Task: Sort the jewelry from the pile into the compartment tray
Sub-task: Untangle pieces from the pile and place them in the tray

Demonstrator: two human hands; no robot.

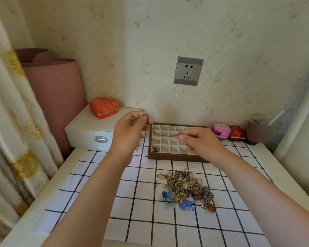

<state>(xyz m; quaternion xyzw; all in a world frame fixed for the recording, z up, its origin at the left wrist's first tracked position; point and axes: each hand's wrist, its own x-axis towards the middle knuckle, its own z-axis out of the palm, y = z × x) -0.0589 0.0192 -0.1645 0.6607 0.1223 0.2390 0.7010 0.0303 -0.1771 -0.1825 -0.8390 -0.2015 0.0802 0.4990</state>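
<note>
Both of our forearms reached forward over the white cloth with its black grid [100, 184], and we found our hands raised above it. Our left hand [130, 132] was closed in a pinch on one end of a thin silver chain [165, 134], fingertips gathered at the top. Our right hand [200, 141] was likewise closed on the other end, thumb and forefinger pressed together. Between the two hands the chain sagged in a shallow curve, hanging over the far rows of the compartment tray [178, 156].

We noted that the tray, brown-walled with pale dividers, sat on the cloth directly beneath and just beyond our hands. One small red and white item [155, 150] lay in its near-left compartment, below our left hand; whether the cells hidden by our right hand held anything we could not tell.

Nearer to us than the hands, the jewelry pile [186, 189] lay on the cloth, a tangle of gold and silver chains with blue pieces at its near edge.

Left of our left hand stood a white case [86, 129] with a metal latch, and a red heart-shaped box [104, 107] rested on its lid. Right of our right hand, against the wall, were a pink round box [221, 130] and a red box [236, 133]. A grey wall socket [188, 71] was fixed above the hands.
</note>
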